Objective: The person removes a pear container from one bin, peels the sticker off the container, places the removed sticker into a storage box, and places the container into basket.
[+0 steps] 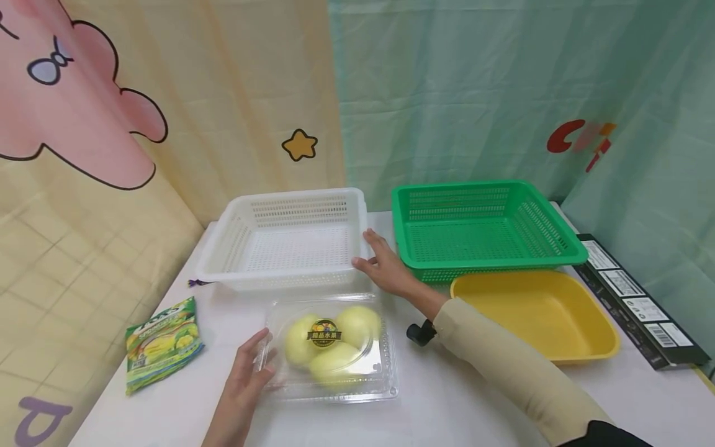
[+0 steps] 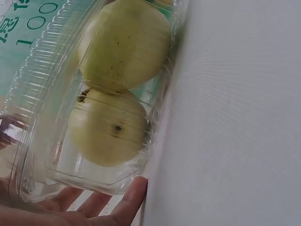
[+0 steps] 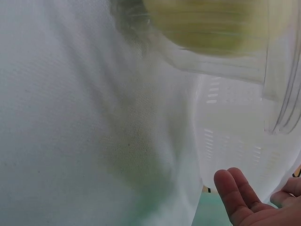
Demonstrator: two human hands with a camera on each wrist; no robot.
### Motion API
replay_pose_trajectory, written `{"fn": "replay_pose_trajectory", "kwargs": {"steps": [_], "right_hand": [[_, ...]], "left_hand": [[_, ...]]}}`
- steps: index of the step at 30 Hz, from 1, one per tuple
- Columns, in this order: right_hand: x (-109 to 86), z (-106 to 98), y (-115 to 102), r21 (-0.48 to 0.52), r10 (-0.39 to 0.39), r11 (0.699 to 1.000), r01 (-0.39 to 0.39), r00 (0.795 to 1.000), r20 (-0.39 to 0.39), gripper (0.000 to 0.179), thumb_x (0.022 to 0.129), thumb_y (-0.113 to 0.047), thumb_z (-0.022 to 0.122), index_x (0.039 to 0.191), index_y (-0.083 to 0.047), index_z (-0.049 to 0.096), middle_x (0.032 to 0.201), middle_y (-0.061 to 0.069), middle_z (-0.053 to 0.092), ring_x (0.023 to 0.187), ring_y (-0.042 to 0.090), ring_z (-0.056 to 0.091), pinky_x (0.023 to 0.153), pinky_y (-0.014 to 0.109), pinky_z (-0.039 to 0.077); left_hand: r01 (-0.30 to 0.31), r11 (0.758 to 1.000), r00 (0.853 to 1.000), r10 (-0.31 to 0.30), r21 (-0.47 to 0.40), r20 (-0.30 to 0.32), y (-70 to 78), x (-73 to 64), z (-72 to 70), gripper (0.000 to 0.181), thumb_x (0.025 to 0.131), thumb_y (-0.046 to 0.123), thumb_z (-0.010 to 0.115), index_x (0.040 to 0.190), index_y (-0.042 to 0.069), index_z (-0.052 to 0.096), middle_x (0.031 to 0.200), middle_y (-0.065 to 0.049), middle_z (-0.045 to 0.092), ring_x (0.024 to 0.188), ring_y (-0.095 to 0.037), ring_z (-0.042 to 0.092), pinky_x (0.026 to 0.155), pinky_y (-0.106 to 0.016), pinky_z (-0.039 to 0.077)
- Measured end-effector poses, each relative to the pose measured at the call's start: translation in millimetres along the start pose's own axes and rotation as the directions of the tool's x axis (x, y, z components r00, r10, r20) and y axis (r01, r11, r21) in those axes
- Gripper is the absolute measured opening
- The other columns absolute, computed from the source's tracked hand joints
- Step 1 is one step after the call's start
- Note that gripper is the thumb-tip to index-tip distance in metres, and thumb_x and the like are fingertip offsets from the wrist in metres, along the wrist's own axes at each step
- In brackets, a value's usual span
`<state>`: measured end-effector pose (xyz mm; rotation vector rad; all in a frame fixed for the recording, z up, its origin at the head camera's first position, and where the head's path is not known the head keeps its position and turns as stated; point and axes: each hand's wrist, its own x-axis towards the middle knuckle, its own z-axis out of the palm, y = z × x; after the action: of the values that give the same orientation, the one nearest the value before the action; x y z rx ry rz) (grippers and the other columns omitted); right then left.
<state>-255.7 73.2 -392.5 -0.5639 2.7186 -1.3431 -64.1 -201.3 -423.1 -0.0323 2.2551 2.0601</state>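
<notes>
A clear plastic clamshell box [image 1: 385,375] with pale yellow-green round fruits [image 1: 335,363] inside and a dark label on its lid is at the front middle of the table. My left hand [image 1: 246,375] grips the box's left side; in the left wrist view its fingers [image 2: 134,190] lie along the end wall. Behind the box stands a white perforated basket [image 1: 223,267]. At its right front corner is my right hand [image 1: 389,268], fingers extended and holding nothing. In the right wrist view the right fingers [image 3: 230,190] overlap the basket's edge, with the box above.
A green perforated basket [image 1: 410,257] stands at the back right, with a yellow basin [image 1: 533,320] in front of it. Along the right edge lies a black box [image 1: 631,292] with white labels. A green and yellow packet [image 1: 162,344] lies at left. Curtains hang behind the table.
</notes>
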Motion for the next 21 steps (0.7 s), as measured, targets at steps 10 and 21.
{"fn": "replay_pose_trajectory", "kwargs": {"steps": [10, 21], "right_hand": [[0.1, -2, 2, 0.019, -0.018, 1.0, 0.017, 1.0, 0.014, 0.074, 0.096, -0.039, 0.051, 0.152, -0.013, 0.012, 0.161, 0.006, 0.006, 0.113, 0.032, 0.06, 0.097, 0.044, 0.048], [-1.6, -3, 1, 0.009, -0.025, 1.0, 0.025, 0.999, 0.021, 0.075, 0.096, -0.039, 0.051, 0.153, -0.013, 0.01, 0.161, 0.005, 0.005, 0.114, 0.032, 0.06, 0.098, 0.045, 0.047]], "left_hand": [[-0.057, 0.976, 0.998, 0.055, 0.209, 0.019, 5.4, 2.2, 12.1, 0.055, 0.094, 0.012, 0.053, 0.144, 0.022, 0.03, 0.153, -0.003, 0.027, 0.132, -0.022, 0.037, 0.101, -0.039, 0.041], [-0.014, 0.977, 0.996, -0.006, 0.214, 0.092, 9.0, 12.3, 18.2, 0.059, 0.09, 0.007, 0.053, 0.141, 0.029, 0.031, 0.151, -0.005, 0.024, 0.137, -0.04, 0.031, 0.101, -0.059, 0.038]]}}
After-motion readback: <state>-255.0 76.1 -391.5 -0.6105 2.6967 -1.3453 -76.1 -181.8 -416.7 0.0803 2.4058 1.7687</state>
